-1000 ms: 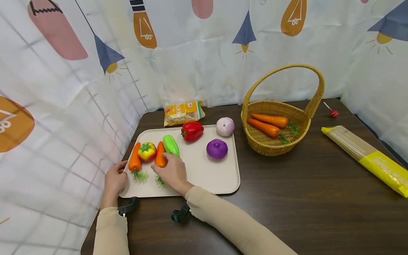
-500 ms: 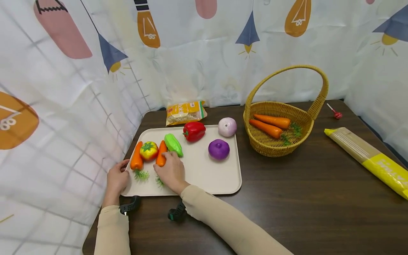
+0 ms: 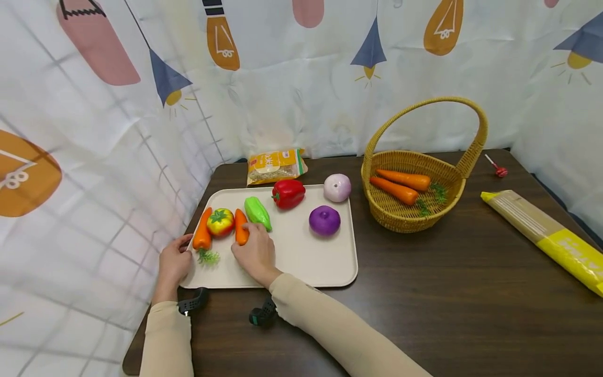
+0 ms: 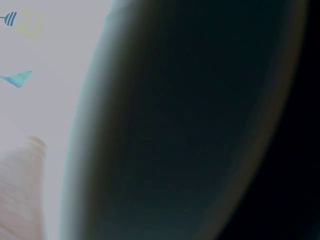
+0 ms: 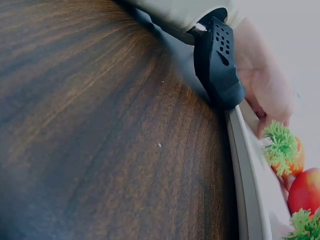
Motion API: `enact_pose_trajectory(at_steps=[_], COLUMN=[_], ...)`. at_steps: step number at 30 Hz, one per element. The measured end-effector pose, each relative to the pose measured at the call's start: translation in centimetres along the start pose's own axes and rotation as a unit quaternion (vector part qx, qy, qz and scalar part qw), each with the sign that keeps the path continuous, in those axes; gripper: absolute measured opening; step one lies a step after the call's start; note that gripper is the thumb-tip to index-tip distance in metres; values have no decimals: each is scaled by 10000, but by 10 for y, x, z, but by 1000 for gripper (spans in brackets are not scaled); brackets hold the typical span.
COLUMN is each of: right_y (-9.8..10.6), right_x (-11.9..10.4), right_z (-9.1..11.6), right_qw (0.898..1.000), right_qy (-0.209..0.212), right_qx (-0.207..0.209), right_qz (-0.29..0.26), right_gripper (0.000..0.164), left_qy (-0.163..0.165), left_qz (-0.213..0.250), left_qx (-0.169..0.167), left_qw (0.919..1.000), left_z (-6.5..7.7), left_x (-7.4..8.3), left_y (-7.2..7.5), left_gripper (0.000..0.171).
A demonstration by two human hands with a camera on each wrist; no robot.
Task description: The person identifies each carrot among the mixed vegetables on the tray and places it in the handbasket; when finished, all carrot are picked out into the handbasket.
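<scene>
Near the left of the cream tray (image 3: pixel 301 262), my right hand (image 3: pixel 256 252) pinches a carrot (image 3: pixel 242 230) from above; its leafy end is hidden under the hand in the head view. At the tray's left edge my left hand (image 3: pixel 174 264) grips the rim, also seen as a hand (image 5: pixel 265 85) in the right wrist view. Beside it lies a second carrot (image 3: pixel 202 233) with green leaves, then a red-yellow tomato (image 3: pixel 221 223). A light green ridged vegetable (image 3: pixel 257 213) lies just right of the pinched carrot. The left wrist view is mostly dark and blocked.
On the tray also sit a red bell pepper (image 3: pixel 288 193), a pale onion (image 3: pixel 337 187) and a purple onion (image 3: pixel 324 220). A wicker basket (image 3: pixel 400 222) holds two carrots. Around them lie a yellow grain bag (image 3: pixel 276 167), a noodle pack (image 3: pixel 542 235) and a lollipop (image 3: pixel 500 170).
My right hand has shifted the carrot slightly to the right, away from the tomato, and its leaves have gone out of sight. My left hand stays at the tray edge. The head view has shifted slightly.
</scene>
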State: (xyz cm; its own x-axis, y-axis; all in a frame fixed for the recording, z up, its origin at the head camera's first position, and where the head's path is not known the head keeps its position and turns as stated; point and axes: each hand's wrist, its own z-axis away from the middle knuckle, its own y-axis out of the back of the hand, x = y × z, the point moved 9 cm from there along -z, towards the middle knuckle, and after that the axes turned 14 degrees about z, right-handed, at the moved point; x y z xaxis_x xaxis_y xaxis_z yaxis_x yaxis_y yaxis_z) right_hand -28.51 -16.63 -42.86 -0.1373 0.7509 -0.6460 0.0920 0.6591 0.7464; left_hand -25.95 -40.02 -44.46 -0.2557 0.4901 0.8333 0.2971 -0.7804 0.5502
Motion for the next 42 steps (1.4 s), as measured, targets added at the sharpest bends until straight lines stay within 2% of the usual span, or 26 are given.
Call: enact_pose_trajectory(at_steps=[7,16,23,33,42], right_y=[7,18,27,70,115], right_x=[1,15,18,24,50], right_z=[4,8,18,18,3], right_qw=[9998,9965,9908,9767,9652], right_qy=[-24,-75,215,646,1299], right_qx=[11,6,97,432,598], right_qz=[-179,-829,-1336,-2001,-2190], right_gripper=[42,33,30,24,27], left_qy=[60,-21,22,-59,-106], left_qz=[-31,-74,-116,-77,-62], left_qx=[-53,-51,-57,-29,-28], left_qw=[10000,10000,9999,9999,9999], left_z=[-3,-3,-4,-3,-3], left_x=[-4,-4,-5,-3,-3], left_y=[0,4,6,5,-1], left_gripper=[56,57,57,56,55])
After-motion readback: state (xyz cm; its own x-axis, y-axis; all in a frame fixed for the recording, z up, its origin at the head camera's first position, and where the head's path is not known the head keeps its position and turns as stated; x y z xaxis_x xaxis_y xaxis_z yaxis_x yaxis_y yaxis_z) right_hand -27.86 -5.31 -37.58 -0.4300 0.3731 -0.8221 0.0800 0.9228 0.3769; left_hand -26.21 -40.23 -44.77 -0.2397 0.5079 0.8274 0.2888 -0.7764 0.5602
